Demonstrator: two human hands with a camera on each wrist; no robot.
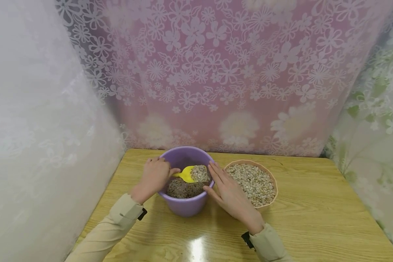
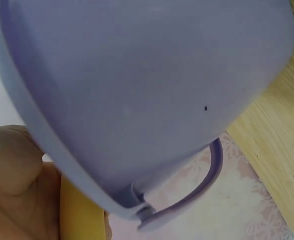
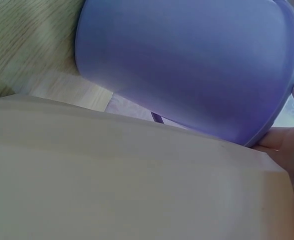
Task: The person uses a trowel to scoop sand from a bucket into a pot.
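Note:
My left hand (image 1: 155, 177) grips the handle of a yellow scoop (image 1: 186, 174) above the left side of a purple bucket (image 1: 186, 208). The scoop carries pale flakes and points right, over a darker grainy heap (image 1: 183, 189) inside the bucket. In the left wrist view, the yellow handle (image 2: 82, 212) shows beside the palm, near the bucket's rim. My right hand (image 1: 230, 194) rests on the bucket's right rim, its fingers fairly straight and the thumb spread toward the near side. Part of that hand (image 3: 286, 150) appears at the right edge of the right wrist view.
Just right of the bucket stands a peach bowl (image 1: 276, 191) full of pale flakes (image 1: 252, 182), partly behind my right hand. Both sit on a wooden table (image 1: 314, 218). Floral curtains (image 1: 216, 72) hang behind and at the sides. The bucket's handle (image 2: 214, 170) hangs down its far side.

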